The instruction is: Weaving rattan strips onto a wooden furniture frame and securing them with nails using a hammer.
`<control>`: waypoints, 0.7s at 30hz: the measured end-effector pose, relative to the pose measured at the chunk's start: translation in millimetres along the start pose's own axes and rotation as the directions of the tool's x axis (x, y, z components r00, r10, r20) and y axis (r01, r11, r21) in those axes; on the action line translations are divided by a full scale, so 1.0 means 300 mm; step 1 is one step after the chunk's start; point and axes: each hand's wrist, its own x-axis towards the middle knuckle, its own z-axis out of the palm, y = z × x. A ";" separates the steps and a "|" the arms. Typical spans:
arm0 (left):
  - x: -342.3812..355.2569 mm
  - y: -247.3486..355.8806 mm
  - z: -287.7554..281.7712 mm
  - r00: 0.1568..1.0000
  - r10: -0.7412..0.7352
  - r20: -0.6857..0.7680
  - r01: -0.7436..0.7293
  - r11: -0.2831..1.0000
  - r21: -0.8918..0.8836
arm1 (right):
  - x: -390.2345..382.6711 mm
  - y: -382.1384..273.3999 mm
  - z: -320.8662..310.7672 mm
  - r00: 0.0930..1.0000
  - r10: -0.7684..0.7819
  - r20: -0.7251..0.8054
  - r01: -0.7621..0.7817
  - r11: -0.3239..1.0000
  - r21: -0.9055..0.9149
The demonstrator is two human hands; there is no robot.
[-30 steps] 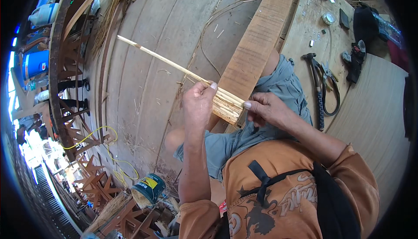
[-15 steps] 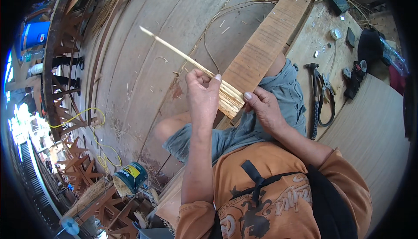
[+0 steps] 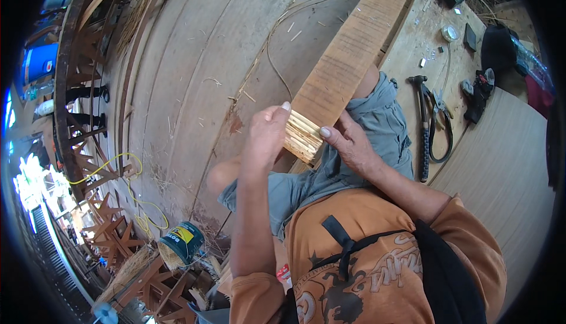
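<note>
A flat row of short, pale split sticks (image 3: 303, 137), perhaps bamboo or cane, lies side by side between my hands above my lap. My left hand (image 3: 266, 135) is closed around the left ends, thumb along the top edge. At the right ends, my right hand (image 3: 352, 145) pinches the row, its thumb on top and its fingers mostly hidden behind. Just beyond the sticks, a long brown wooden plank (image 3: 348, 58) runs away from my lap toward the upper right.
On the low board at right lie a hammer (image 3: 423, 129), pliers (image 3: 438, 104), a small round container (image 3: 449, 33) and a dark glove-like item (image 3: 479, 97). A dark green bucket (image 3: 181, 242) stands lower left, near brown wooden stars (image 3: 112, 235) and a yellow cord (image 3: 138, 200). Shavings litter the floor.
The long pale stick that stuck out to the upper left past my left hand no longer shows. My left hand has shifted slightly left and down along the row.
</note>
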 end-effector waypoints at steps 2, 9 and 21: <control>-0.004 0.019 -0.014 0.998 -0.034 0.049 0.035 0.999 -0.024 | 0.006 0.005 -0.022 0.997 0.031 0.065 -0.024 0.994 -0.102; 0.015 0.032 -0.054 0.981 0.003 0.192 0.009 0.998 -0.065 | 0.024 -0.007 -0.062 0.889 0.398 0.227 -0.356 0.912 -0.204; 0.007 0.019 -0.024 0.974 0.001 0.225 0.034 0.988 -0.152 | 0.009 -0.062 -0.030 0.962 0.271 0.025 -0.241 0.893 -0.381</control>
